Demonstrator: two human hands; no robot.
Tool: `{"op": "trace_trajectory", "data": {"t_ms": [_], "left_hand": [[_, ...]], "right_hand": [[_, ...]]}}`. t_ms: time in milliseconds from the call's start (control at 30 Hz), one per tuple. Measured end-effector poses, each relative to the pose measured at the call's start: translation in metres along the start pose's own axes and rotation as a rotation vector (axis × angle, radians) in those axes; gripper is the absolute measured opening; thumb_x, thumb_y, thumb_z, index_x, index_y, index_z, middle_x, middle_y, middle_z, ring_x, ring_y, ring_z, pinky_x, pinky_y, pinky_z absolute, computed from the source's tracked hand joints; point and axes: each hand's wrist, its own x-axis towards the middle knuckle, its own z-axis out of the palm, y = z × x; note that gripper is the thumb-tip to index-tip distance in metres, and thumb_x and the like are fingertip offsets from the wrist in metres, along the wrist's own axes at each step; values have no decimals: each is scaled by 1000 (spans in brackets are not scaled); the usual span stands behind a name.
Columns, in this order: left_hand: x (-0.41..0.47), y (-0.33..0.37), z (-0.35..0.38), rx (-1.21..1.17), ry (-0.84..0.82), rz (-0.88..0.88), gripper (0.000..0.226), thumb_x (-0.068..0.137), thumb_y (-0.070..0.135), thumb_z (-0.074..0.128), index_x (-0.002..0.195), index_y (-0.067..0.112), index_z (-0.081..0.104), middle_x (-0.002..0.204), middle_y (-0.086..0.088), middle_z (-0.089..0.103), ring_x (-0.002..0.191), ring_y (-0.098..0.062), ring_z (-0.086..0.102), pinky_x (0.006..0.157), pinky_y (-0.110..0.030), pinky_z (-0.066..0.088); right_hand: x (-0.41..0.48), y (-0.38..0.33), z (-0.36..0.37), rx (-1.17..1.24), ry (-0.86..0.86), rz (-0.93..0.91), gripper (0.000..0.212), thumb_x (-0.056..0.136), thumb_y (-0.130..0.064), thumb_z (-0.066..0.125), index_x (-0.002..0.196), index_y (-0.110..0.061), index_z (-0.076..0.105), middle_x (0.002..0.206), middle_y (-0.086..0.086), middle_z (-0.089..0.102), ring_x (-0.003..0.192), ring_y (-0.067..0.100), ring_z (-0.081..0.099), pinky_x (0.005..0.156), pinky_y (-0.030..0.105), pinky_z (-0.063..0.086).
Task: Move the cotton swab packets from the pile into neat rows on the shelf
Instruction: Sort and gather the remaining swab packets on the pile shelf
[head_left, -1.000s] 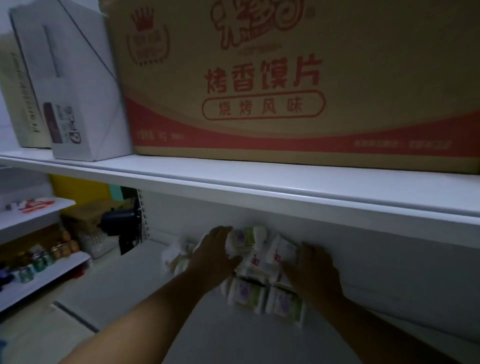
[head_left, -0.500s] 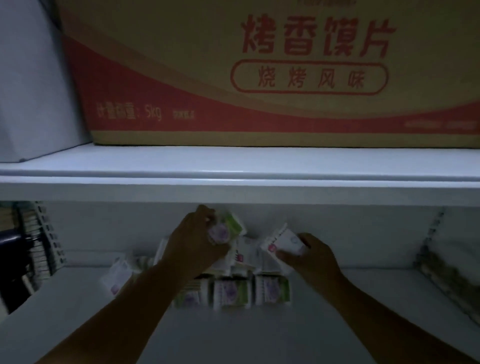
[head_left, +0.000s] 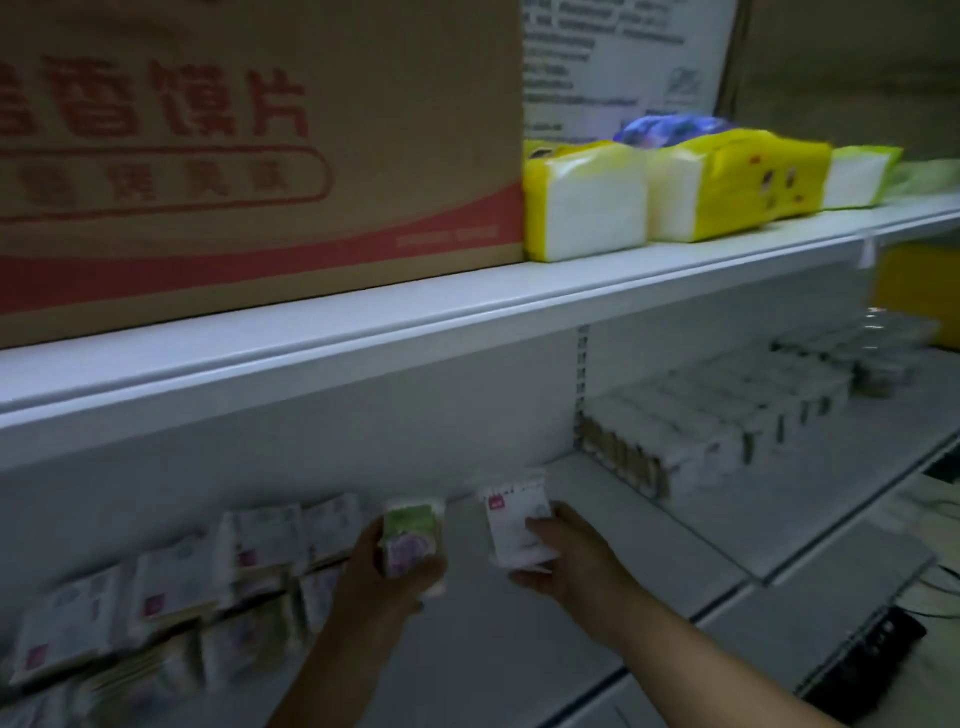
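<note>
Since half a second back, both your hands had come out of the pile (head_left: 171, 587) and off to its right, each bringing a packet along. Your head had swung right too, so the pile sat at the lower left of the view instead of dead centre.

Your left hand (head_left: 387, 577) was just right of the pile, fingers curled round a green-and-purple packet (head_left: 410, 535) that stood upright in your grip. Your right hand (head_left: 566, 561) was a bit further right of the pile, gripping a white packet with a small red mark (head_left: 514, 525) by its lower right part, thumb on the front. The two packets were near each other but apart, with a strip of back wall and bare lower shelf (head_left: 519, 649) between them. Whether either packet touched the shelf, couldn't tell, it was all pretty blurry.

The pile itself was a loose overlapping mess of packets against the back wall, mostly white with red or purple marks, leaning every which way.

Straight above the pile, the upper shelf (head_left: 467, 306) carried the big cardboard box (head_left: 249, 156) with red lettering. Up and right of the pile, yellow tissue packs (head_left: 587, 208) sat right beside that box. Well to the right of the pile, on its own level, rows of pale packs (head_left: 727, 421) were lined up neatly.
</note>
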Motion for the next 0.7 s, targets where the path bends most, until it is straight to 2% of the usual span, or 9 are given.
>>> {"op": "trace_trajectory", "data": {"t_ms": [67,100,133,200,267,400,500,600,700], "left_hand": [[0,-11,39,-75,-42,-88,43,61,8,74,100,14,58,94,-12,63,72,-21,59,42,-23,50],[-2,-18,59,-113,-57,-124,32,72,4,72,99,16,59,93,-10,64,73,-22,60,46,-27,51],[-4,-23,77,-142,-74,-157,23,82,0,65,99,16,60,92,-8,65,75,-23,61,53,-30,52],[-13,-29,124,-181,-107,-195,21,88,-3,56,99,14,62,88,-7,67,79,-23,63,64,-33,51],[-24,-32,168,-181,-122,-177,19,85,-1,65,99,11,65,88,-5,70,82,-21,66,69,-34,53],[-41,-32,233,-136,-121,-94,25,77,13,76,100,12,67,96,-6,74,91,-22,70,79,-35,55],[-47,-30,257,-116,0,-93,24,77,13,76,99,12,66,94,-6,74,88,-22,70,80,-37,55],[-50,-23,266,-78,59,-84,26,74,17,78,95,17,65,86,1,75,79,-14,71,68,-30,56],[-45,-16,269,-49,100,-65,30,73,15,79,97,20,62,79,8,74,72,-6,70,54,-20,54]], "right_hand": [[-8,-16,-37,-61,69,-1,15,94,-11,52,107,-12,59,109,14,65,95,29,64,71,34,56],[-13,-25,-57,-118,101,-5,16,93,-11,54,108,-12,58,111,12,64,96,28,63,72,32,53],[-16,-31,-74,-167,125,-17,15,92,-12,56,107,-14,57,111,9,63,95,25,63,70,30,51],[-26,-43,-117,-234,147,-54,14,89,-13,61,100,-20,56,103,0,65,90,17,66,62,24,52],[-33,-52,-157,-281,168,-109,15,86,-11,67,95,-19,57,92,-4,69,81,11,68,57,19,53],[-33,-65,-223,-409,219,-218,16,80,-9,73,85,-19,62,81,-7,70,77,11,68,61,20,50],[-21,-72,-253,-515,203,-255,24,80,-11,74,71,-24,56,61,-14,60,59,-4,58,55,8,44],[-1,-73,-270,-745,238,-305,44,79,-17,73,59,-26,36,54,-9,35,49,4,37,44,11,30],[25,-80,-272,-892,190,-315,45,81,-19,70,58,-24,32,56,-8,34,50,2,34,45,9,32]]}}
